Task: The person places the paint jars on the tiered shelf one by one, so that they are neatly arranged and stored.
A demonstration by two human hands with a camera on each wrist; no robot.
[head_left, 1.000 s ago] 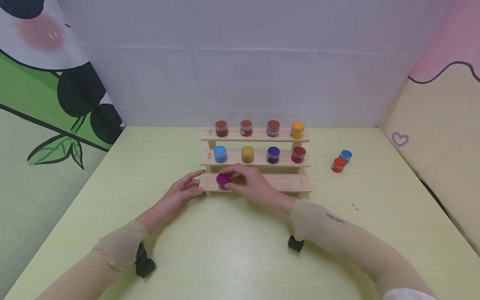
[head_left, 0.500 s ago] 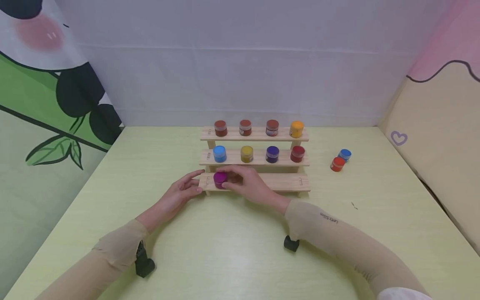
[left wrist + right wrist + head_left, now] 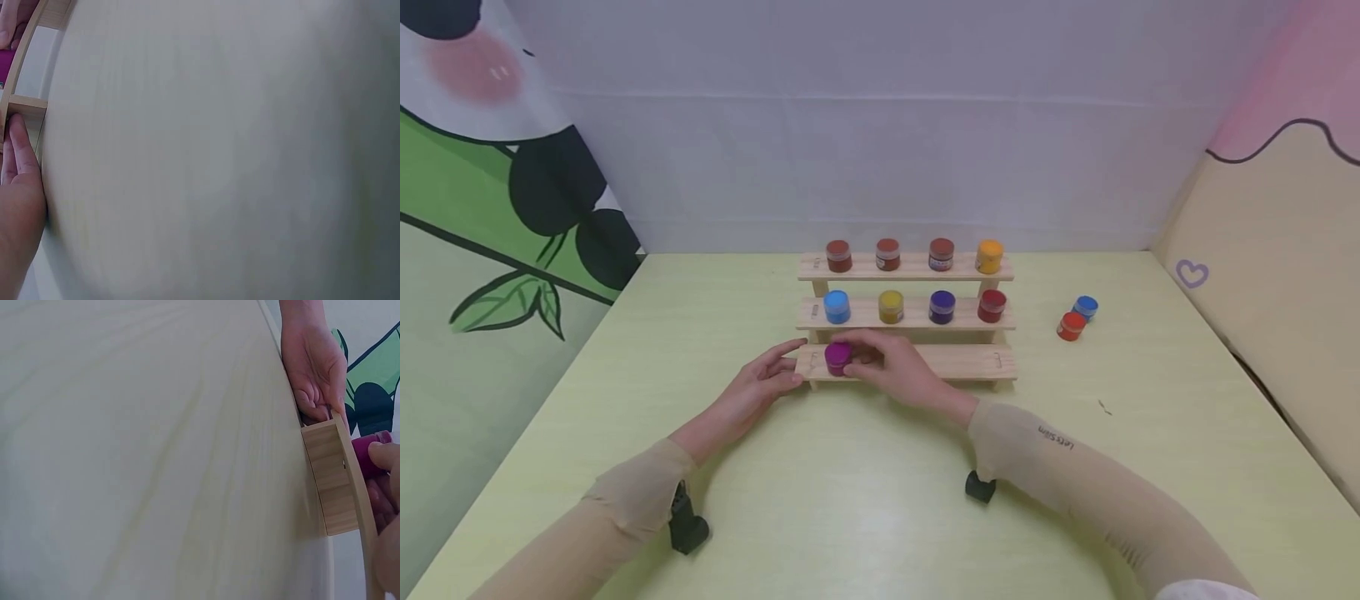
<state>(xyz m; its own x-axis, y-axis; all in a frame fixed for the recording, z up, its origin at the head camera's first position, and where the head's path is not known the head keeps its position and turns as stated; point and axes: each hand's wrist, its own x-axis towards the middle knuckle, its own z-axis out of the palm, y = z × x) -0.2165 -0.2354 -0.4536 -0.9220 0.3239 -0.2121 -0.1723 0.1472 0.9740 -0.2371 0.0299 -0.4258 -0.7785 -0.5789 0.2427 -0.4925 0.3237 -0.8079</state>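
Observation:
A small magenta paint jar (image 3: 838, 358) stands at the left end of the bottom shelf of a three-tier wooden rack (image 3: 970, 361). My right hand (image 3: 895, 367) pinches the jar from its right side, thumb in front and fingers behind; in the right wrist view the thumb lies against the magenta jar (image 3: 370, 453). At the rack's left end, my left hand (image 3: 760, 383) touches the bottom shelf with extended fingers and thumb. Seen from the left wrist, its fingers (image 3: 22, 144) reach up against the wooden support.
Light blue (image 3: 837, 307), yellow (image 3: 891, 307), dark purple (image 3: 942, 307) and dark red (image 3: 992, 306) jars line the middle shelf. Reddish-brown jars (image 3: 887, 255) and an orange jar (image 3: 989, 257) stand on top. A red jar (image 3: 1071, 326) and blue jar (image 3: 1086, 308) sit on the table at right.
My right hand has shifted slightly left with the magenta jar, which now stands nearer the bottom shelf's left end. My left hand stays against the rack.

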